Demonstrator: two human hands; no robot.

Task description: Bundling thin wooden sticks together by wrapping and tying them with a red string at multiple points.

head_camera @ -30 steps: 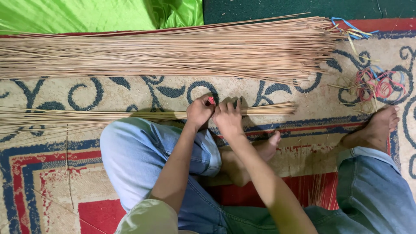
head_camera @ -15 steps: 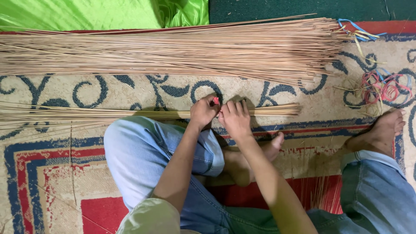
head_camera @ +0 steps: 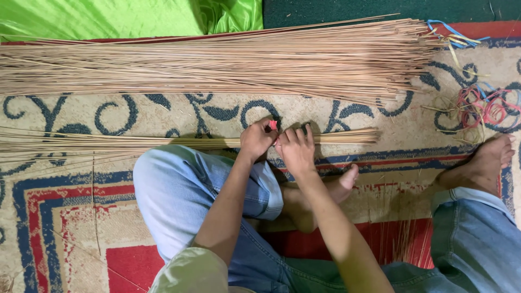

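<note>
A thin bundle of long tan sticks [head_camera: 108, 145] lies across the patterned rug in front of my knees. My left hand [head_camera: 257, 139] and my right hand [head_camera: 296, 149] are side by side on it, near its right end. Both are closed around the bundle, and a small red band [head_camera: 273, 125] shows between the fingers of the two hands. The sticks' right tips [head_camera: 358, 135] poke out past my right hand.
A much larger pile of the same sticks [head_camera: 217, 62] lies farther away across the rug. Coloured rubber bands and loose strips [head_camera: 480, 106] are heaped at the right. Green cloth [head_camera: 125, 16] lies beyond the pile. My bare feet [head_camera: 485, 160] rest on the rug [head_camera: 70, 217].
The hands stay on the small bundle with only slight finger motion around the red band. The view has drifted a little.
</note>
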